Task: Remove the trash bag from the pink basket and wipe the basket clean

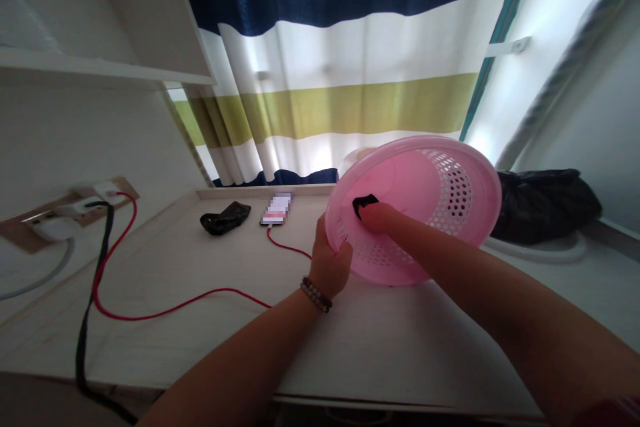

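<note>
We're on one head cam, above and behind the grip of our left hand (331, 265). It's close, angled down, facing the curtain (360, 53) beyond.

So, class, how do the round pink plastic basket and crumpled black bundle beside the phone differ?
The round pink plastic basket is tilted in the left hand; the crumpled black bundle lies untouched. The basket is larger and perforated; the bundle is smaller, without visible holes.

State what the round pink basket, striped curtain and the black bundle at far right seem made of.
Round pink basket: likely plastic, smooth with a soft sheen and evenly moulded holes. Navy, white and olive curtain: probably fabric, matte, hanging in folds and letting light through. Black bundle: perhaps thin plastic, faintly shiny and creased.
</note>
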`<state>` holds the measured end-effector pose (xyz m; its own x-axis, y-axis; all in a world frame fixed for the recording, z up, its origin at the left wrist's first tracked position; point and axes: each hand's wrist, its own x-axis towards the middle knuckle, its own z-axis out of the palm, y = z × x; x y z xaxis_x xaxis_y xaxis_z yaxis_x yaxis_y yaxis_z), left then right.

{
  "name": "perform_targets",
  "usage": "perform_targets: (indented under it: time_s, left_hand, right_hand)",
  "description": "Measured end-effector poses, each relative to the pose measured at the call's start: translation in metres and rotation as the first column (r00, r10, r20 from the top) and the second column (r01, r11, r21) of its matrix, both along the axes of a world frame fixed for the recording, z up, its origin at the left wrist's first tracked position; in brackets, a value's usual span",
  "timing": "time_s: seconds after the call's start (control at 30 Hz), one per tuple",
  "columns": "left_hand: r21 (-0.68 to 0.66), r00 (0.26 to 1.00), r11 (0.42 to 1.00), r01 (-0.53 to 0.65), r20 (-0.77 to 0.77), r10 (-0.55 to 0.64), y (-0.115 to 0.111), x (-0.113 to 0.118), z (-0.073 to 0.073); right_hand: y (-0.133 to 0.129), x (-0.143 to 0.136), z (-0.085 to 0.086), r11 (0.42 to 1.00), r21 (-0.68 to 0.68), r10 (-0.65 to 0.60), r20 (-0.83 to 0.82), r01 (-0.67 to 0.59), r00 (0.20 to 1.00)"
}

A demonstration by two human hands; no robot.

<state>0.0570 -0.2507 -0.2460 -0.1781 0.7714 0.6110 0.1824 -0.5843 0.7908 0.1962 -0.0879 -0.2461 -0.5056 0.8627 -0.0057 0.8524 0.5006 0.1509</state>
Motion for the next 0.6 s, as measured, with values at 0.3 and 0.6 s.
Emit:
perform_targets:
  time_s: [0.3, 0.6]
  left_hand:
    - [-0.018, 1.000, 1.000, -0.013, -0.011, 0.013, 0.000, -0.001, -0.001]
    - [-0.017, 0.999, 0.999, 0.028, 0.024, -0.028, 0.000, -0.001, 0.001]
  right_hand:
    - [-0.082, 0.013, 0.008, 0.987, 0.002, 0.159, 0.186, -0.162, 0.969]
    - [-0.068, 0.012, 0.007, 0.991, -0.029, 0.134, 0.198, -0.131, 0.971]
